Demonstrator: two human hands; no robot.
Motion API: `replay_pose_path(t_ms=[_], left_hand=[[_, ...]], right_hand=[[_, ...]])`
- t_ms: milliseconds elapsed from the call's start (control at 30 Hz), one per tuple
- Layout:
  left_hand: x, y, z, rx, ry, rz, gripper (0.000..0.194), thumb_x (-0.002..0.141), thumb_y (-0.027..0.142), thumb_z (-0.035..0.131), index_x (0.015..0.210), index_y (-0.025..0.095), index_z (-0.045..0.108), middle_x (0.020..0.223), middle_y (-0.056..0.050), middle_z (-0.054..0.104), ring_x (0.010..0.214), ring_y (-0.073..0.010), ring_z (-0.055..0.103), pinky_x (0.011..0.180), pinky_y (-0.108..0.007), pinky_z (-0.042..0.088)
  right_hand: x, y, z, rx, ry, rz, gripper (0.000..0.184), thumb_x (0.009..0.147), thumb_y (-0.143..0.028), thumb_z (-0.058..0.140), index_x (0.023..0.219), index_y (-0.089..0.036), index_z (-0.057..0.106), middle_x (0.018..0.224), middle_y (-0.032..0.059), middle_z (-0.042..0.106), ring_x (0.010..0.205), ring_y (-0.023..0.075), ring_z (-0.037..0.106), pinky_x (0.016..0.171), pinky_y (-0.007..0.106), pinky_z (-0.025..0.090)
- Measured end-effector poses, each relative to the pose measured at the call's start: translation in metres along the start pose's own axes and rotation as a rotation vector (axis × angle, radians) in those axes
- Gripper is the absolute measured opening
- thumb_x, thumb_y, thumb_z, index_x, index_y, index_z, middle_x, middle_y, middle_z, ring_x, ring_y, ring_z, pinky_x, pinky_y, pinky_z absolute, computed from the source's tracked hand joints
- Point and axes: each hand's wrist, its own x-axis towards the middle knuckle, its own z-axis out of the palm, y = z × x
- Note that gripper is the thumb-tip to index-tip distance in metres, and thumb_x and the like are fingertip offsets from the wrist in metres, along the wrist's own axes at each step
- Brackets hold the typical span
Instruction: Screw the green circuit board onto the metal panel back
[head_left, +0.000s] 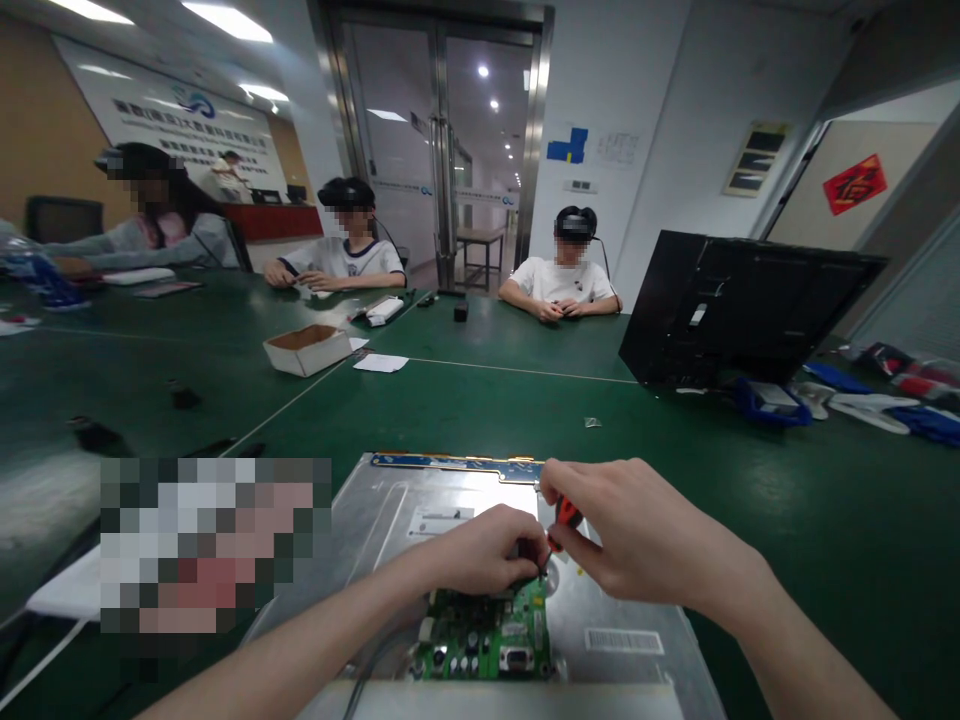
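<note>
A screwdriver with a red and black handle is gripped in my right hand, its shaft slanting down to the left. The tip meets the upper right corner of a green circuit board. My left hand is curled over the board's upper edge, its fingertips pinched beside the screwdriver tip; what they hold, if anything, is hidden. Under the board lies a silver metal panel, perhaps the back of a screen, with a narrow blue circuit strip along its far edge.
A black monitor shell stands at right, near blue and white items. An open white box and papers lie across the green table. Several people with headsets sit opposite. A small plastic bag lies beyond the panel.
</note>
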Motion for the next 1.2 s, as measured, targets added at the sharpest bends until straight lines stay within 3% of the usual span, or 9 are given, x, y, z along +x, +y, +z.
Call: replay_pose_path(t_ms=[67, 233, 400, 633, 733, 833, 1033, 1200], left_hand=[[0.000, -0.002, 0.001, 0.007, -0.009, 0.015, 0.017, 0.074, 0.007, 0.059, 0.084, 0.017, 0.069, 0.084, -0.002, 0.070, 0.077, -0.0191, 0.062, 0.069, -0.024, 0.044], [0.001, -0.006, 0.003, 0.010, 0.016, 0.060, 0.017, 0.076, 0.009, 0.058, 0.084, 0.020, 0.068, 0.085, 0.000, 0.069, 0.079, -0.0199, 0.062, 0.072, -0.025, 0.045], [0.002, -0.004, 0.004, 0.015, 0.013, 0.070, 0.018, 0.072, 0.005, 0.057, 0.080, 0.018, 0.067, 0.082, 0.000, 0.069, 0.077, -0.0186, 0.062, 0.072, -0.024, 0.044], [0.002, -0.001, 0.003, -0.018, 0.042, -0.007, 0.018, 0.073, 0.004, 0.059, 0.084, 0.015, 0.069, 0.084, -0.003, 0.071, 0.076, -0.0180, 0.063, 0.071, -0.024, 0.047], [0.002, 0.002, 0.002, -0.029, 0.029, 0.001, 0.020, 0.072, 0.003, 0.058, 0.083, 0.015, 0.069, 0.081, -0.002, 0.071, 0.074, -0.0172, 0.063, 0.070, -0.023, 0.047], [0.002, 0.002, 0.000, -0.041, 0.011, 0.015, 0.023, 0.070, 0.001, 0.057, 0.083, 0.016, 0.069, 0.077, 0.000, 0.070, 0.071, -0.0161, 0.062, 0.067, -0.022, 0.046], [0.002, 0.001, 0.000, -0.054, 0.038, 0.029, 0.021, 0.072, 0.002, 0.057, 0.084, 0.015, 0.068, 0.079, -0.001, 0.069, 0.073, -0.0163, 0.061, 0.068, -0.023, 0.044], [0.001, 0.007, -0.002, -0.008, 0.055, -0.018, 0.016, 0.071, 0.004, 0.057, 0.077, 0.015, 0.066, 0.074, 0.001, 0.064, 0.068, -0.0140, 0.056, 0.061, -0.021, 0.041]], right_hand=[[0.002, -0.003, 0.002, -0.035, -0.003, 0.018, 0.007, 0.085, -0.028, 0.058, 0.087, -0.024, 0.052, 0.078, -0.0019, 0.067, 0.063, 0.0154, 0.059, 0.051, 0.027, 0.023], [0.008, -0.010, 0.005, -0.135, -0.038, 0.088, 0.021, 0.090, -0.041, 0.055, 0.080, -0.023, 0.057, 0.067, 0.0006, 0.067, 0.060, 0.0183, 0.061, 0.050, 0.028, 0.019], [0.005, -0.008, 0.005, -0.051, 0.025, 0.093, 0.016, 0.084, -0.034, 0.060, 0.093, -0.021, 0.057, 0.083, 0.0027, 0.069, 0.072, 0.0212, 0.064, 0.053, 0.028, 0.025], [0.007, -0.002, 0.009, -0.016, 0.077, 0.092, 0.010, 0.078, -0.020, 0.057, 0.088, -0.021, 0.054, 0.083, 0.0003, 0.067, 0.069, 0.0168, 0.061, 0.053, 0.027, 0.027], [0.010, -0.003, 0.009, -0.091, 0.062, 0.118, 0.007, 0.084, -0.029, 0.058, 0.084, -0.022, 0.057, 0.078, 0.0000, 0.069, 0.067, 0.0175, 0.062, 0.052, 0.027, 0.024], [0.009, -0.005, 0.007, -0.169, 0.025, 0.155, 0.022, 0.088, -0.042, 0.057, 0.079, -0.022, 0.059, 0.073, 0.0016, 0.069, 0.064, 0.0186, 0.062, 0.051, 0.027, 0.023], [0.004, -0.005, 0.003, -0.148, 0.064, 0.131, 0.018, 0.084, -0.037, 0.065, 0.091, -0.021, 0.059, 0.082, 0.0012, 0.071, 0.071, 0.0196, 0.065, 0.052, 0.027, 0.030], [0.005, -0.004, 0.002, -0.274, 0.056, 0.182, 0.031, 0.094, -0.050, 0.047, 0.091, -0.023, 0.060, 0.073, 0.0034, 0.070, 0.063, 0.0208, 0.065, 0.049, 0.026, 0.026]])
